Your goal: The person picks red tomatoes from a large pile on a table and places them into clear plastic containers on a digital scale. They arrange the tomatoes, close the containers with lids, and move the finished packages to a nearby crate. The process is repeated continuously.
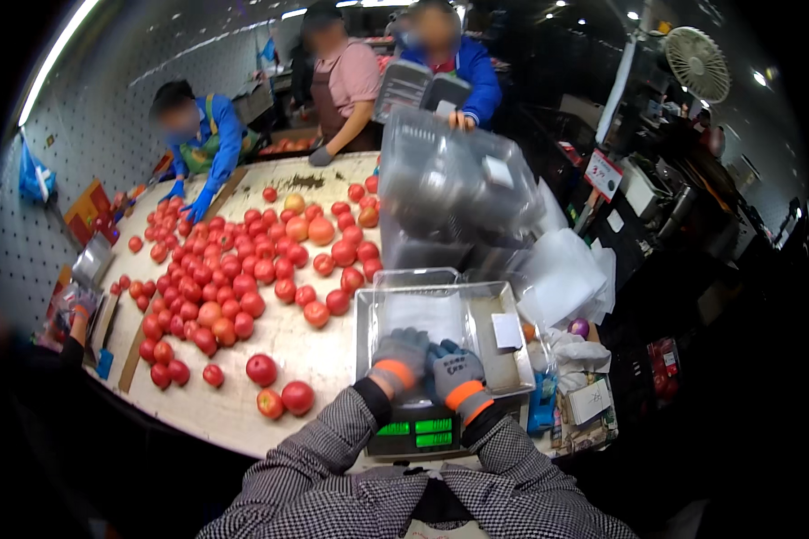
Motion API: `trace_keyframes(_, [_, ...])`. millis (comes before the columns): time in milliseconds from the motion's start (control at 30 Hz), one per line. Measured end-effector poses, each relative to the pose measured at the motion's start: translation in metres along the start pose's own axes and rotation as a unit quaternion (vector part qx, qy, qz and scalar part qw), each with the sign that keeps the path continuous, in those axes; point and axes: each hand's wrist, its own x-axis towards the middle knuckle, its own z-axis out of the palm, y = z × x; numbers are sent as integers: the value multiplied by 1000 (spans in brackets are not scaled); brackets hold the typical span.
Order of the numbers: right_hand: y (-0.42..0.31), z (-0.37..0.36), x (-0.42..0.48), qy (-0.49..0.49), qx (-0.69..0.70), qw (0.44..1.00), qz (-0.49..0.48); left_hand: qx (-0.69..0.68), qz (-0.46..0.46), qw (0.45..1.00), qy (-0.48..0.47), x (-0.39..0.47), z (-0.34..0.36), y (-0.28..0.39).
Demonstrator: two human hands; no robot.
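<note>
My left hand point(403, 358), in a grey glove with an orange cuff, rests at the near part of a clear plastic clamshell box point(468, 316). Beside it my right hand point(456, 370), gloved the same way, is at the near edge of the same box. The fingers partly hide what they touch, and whether they grip it does not show. A white sheet point(423, 316) lies inside the box. Under the box is a metal tray point(512, 377) on a scale with a lit green display point(433, 433). A white card point(506, 331) lies at the tray's right.
Many tomatoes point(209, 293) cover the table point(323, 384) to the left. Stacked clear boxes point(445, 188) stand behind the tray, with white sheets point(566, 269) beside them. A red onion point(578, 328) is at the right. Several co-workers are around the table, one reaching into tomatoes with blue gloves point(199, 205).
</note>
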Motion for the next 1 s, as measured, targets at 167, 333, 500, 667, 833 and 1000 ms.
trace_keyframes(167, [-2, -1, -1, -25, -17, 999, 10, 9, -18, 1000, -16, -3, 0, 3])
trace_keyframes(333, [-6, -11, -2, -50, 2, 998, 29, 12, -20, 1000, -14, -3, -1, 3])
trace_keyframes(500, [1, -14, -2, -5, 3, 1000, -22, 3, -7, 1000, -5, -3, -4, 1])
trace_keyframes(667, [13, -80, 3, 102, 202, 970, -88, 11, -10, 1000, -2, -4, 0, 0])
trace_keyframes(833, [66, -129, 84, 266, 128, 954, 41, 26, 6, 1000, 9, -5, -1, 2])
trace_keyframes(1000, [76, -136, 153, 266, -40, 958, 98, 35, -9, 999, -14, -5, -5, 4])
